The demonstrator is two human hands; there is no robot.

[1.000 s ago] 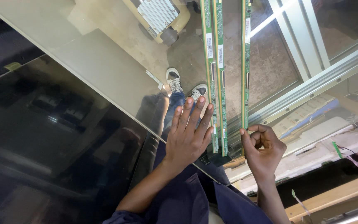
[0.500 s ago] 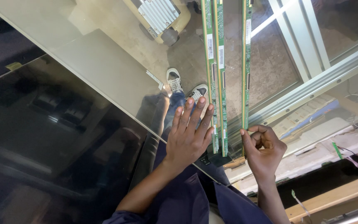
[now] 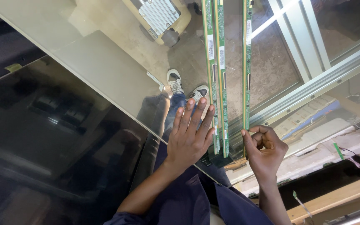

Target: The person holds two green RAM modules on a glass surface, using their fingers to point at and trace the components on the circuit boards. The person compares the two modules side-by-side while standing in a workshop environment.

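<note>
Glass panel [image 3: 105,75], large, thin, slick and likely fragile, upright before the body, steadied by left hand [image 3: 189,139] spread flat against it, right hand [image 3: 265,152] pinching the adjacent green circuit strip [image 3: 247,83]; best held by edges.

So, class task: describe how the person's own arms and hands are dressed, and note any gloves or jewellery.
Both hands are bare: no gloves, rings or watch visible on the left hand or right hand. The forearms are uncovered. A dark navy short sleeve shows at the left arm.
</note>
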